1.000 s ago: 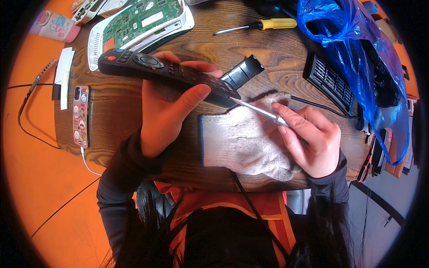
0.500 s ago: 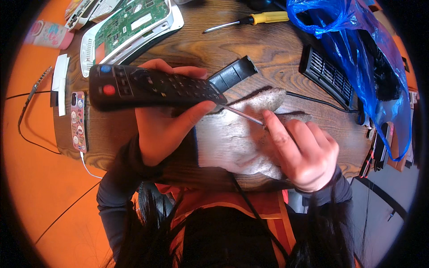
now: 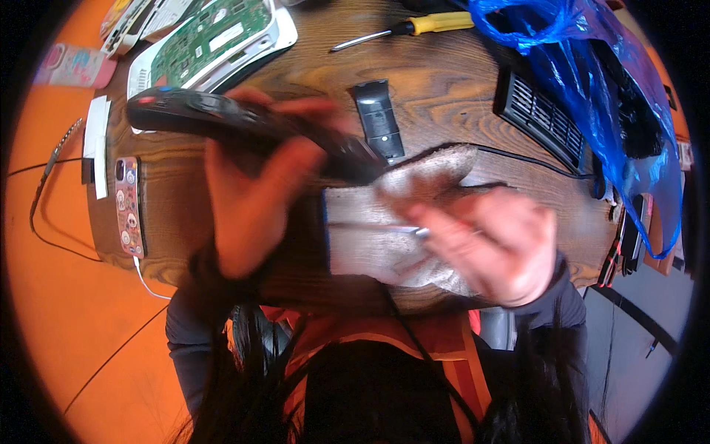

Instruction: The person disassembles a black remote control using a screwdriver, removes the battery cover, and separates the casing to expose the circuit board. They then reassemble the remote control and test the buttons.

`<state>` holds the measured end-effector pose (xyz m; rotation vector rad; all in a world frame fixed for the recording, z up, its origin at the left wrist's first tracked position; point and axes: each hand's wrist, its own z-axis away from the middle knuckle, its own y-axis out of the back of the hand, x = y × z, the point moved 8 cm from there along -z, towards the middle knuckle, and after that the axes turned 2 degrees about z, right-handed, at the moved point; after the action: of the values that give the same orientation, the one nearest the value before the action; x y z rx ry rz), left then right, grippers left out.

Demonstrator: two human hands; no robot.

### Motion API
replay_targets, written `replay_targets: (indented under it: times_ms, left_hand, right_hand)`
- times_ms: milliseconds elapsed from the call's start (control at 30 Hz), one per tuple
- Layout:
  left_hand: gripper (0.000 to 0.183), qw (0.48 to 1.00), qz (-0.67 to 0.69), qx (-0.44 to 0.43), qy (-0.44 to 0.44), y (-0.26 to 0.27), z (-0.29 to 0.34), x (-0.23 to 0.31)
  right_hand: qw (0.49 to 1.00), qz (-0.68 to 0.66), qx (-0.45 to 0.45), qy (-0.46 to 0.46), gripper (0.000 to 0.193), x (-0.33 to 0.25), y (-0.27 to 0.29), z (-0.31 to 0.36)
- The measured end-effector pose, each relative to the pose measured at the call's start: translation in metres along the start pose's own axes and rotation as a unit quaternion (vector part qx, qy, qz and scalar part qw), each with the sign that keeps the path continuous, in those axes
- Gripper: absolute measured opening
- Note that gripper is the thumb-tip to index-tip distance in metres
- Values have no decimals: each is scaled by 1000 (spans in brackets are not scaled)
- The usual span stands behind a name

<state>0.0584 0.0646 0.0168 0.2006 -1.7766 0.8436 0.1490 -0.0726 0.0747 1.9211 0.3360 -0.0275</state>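
Observation:
My left hand [image 3: 255, 192] is wrapped round a black remote control [image 3: 214, 118], lifted above the table and tilted, its far-left end higher. Motion smears both hands. In my right hand [image 3: 499, 240] is a thin screwdriver [image 3: 370, 228], its metal shaft pointing left, apart from the remote; the handle is hidden by the fingers. Beneath the shaft lies a whitish, soiled work glove [image 3: 359, 255]. A black battery cover [image 3: 379, 122] rests on the table just beyond the glove.
A yellow-handled screwdriver [image 3: 440, 23] lies at the back near a blue plastic bag [image 3: 592, 96] and a black slatted panel [image 3: 543, 126]. At back left, a green circuit board [image 3: 214, 44] sits in a white casing. A phone [image 3: 129, 207] with a cable lies left.
The screwdriver has left the remote's near end and swung down-left over the glove. The remote has tipped, showing more of its side. The battery cover has turned and now lies apart from the remote.

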Motion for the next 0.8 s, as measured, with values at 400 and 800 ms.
replay_targets:
  times_ms: [400,800]
  left_hand:
    - [21,968,207,69,119,26,0,-22]
    - [35,984,143,60,90,17,3,-20]
  right_hand:
    - [989,-47,70,-122,36,29,12,2]
    - [996,-6,46,-73,34,18,-2,0]
